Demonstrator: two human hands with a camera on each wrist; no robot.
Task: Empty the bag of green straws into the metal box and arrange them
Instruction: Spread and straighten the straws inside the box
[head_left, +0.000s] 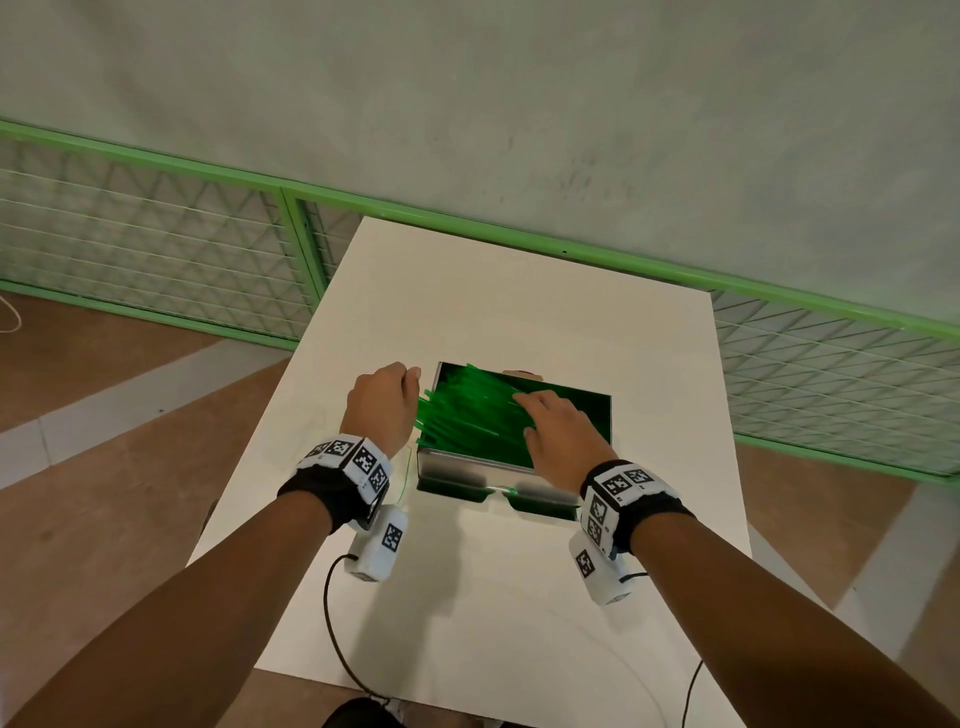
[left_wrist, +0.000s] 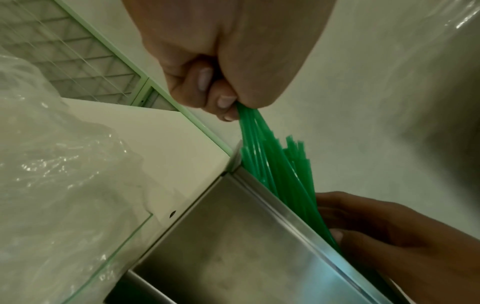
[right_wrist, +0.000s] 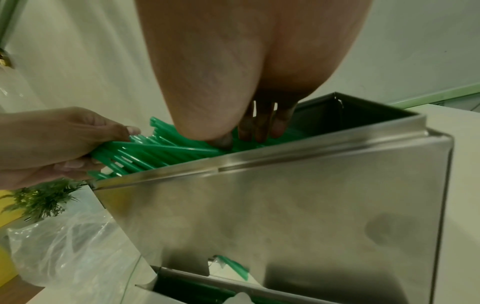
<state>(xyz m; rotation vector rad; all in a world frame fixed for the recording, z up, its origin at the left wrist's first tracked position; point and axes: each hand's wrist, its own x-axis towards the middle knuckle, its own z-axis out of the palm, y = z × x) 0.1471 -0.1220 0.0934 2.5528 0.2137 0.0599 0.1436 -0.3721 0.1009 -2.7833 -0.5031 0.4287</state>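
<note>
White tabletop (head_left: 467, 312) bears the metal box (head_left: 519, 470), with green straws (head_left: 467, 415) slanting out over its left rim. From the left wrist, the left hand (left_wrist: 221, 67) pinches straw ends at the box corner; a clear plastic bag (left_wrist: 52, 164) lies beside. From the right wrist, the right hand (right_wrist: 246, 72) presses straight fingers (right_wrist: 259, 125) onto the straws inside.

We see bright green straws (head_left: 470, 415) in a silver, mirror-like metal box (right_wrist: 285, 216), on a white tabletop (head_left: 519, 597).
</note>
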